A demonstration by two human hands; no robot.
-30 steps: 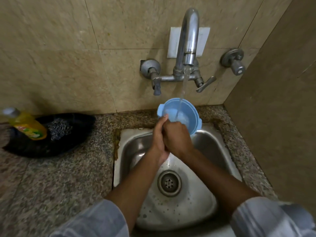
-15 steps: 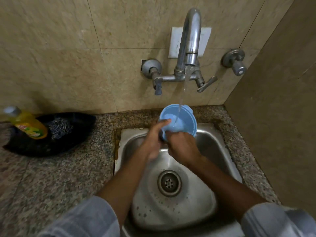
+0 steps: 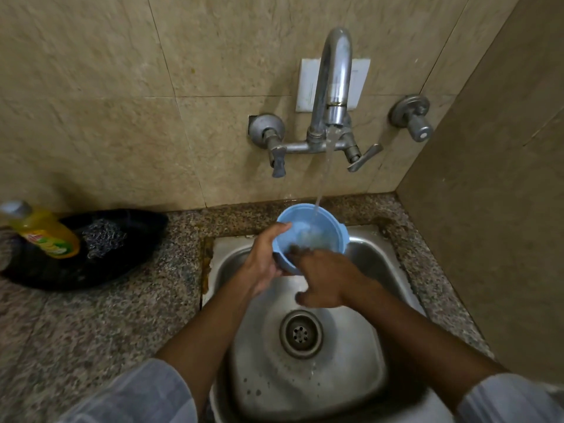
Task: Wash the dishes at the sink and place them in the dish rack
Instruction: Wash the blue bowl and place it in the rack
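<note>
I see a light blue bowl [image 3: 308,230] held tilted over the back edge of the steel sink [image 3: 308,370], its open mouth turned toward me. Everything I place here I place against that sink. Water from the tap [image 3: 332,87], which is fixed to the tiled wall behind the sink, falls in a thin stream into the far side of the bowl, and some water pools inside it.

My left hand [image 3: 264,261] grips the bowl from the left, thumb hooked over the rim and the other fingers curled under the bowl, out of my sight. My right hand [image 3: 328,280] is at the near rim, its fingers [image 3: 297,253] reaching into the bowl; they are blurred, so I cannot tell whether they are spread or pressed together. The right thumb sticks out to the left, below the bowl and apart from it, above the drain [image 3: 301,333] in the middle of the sink basin.

Left of the sink, on the speckled stone counter [image 3: 100,328], lies a black dish [image 3: 91,251] against the wall. In it rest a steel wool scrubber [image 3: 103,238] and a yellow dish-soap bottle [image 3: 42,230], which lies at the dish's left end.
</note>
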